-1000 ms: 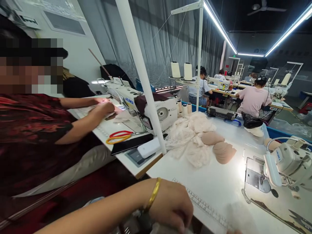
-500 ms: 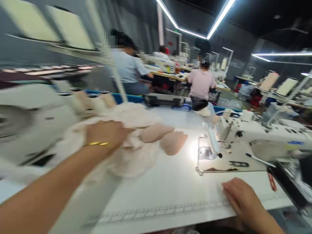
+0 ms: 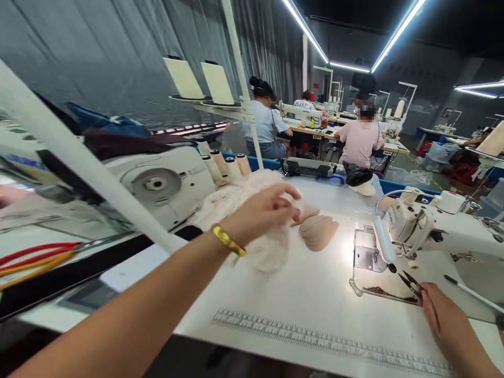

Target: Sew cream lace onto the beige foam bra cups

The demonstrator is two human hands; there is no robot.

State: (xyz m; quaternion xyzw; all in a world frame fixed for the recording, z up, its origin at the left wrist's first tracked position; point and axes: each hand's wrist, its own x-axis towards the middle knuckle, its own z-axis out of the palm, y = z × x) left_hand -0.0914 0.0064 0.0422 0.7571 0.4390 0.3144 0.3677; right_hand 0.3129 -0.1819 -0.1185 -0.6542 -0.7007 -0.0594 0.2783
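Observation:
My left hand [image 3: 271, 210], a gold bangle at its wrist, hovers over the white fabric [image 3: 271, 252] with its fingers bent and apart. Nothing shows between them. Just beyond those fingertips lies a fanned stack of beige cloth pieces [image 3: 318, 232], with more beige pieces partly hidden by the hand. My right hand [image 3: 449, 320] is closed around thread snips [image 3: 410, 283], their dark blades pointing up and left. The snips are over the bed of the sewing machine [image 3: 444, 226], close to its needle plate [image 3: 368, 258].
A printed ruler [image 3: 315, 338] runs along the front table edge. A pen [image 3: 468, 291] lies on the machine bed. Thread cones [image 3: 232, 167] and another machine [image 3: 157, 181] stand at left, near a slanting white pole [image 3: 98, 157]. Two co-workers sit ahead with their backs turned.
My right hand has moved onto the machine bed and picked up the snips. My left hand has risen off the white fabric, its fingers opening. The view has swung left.

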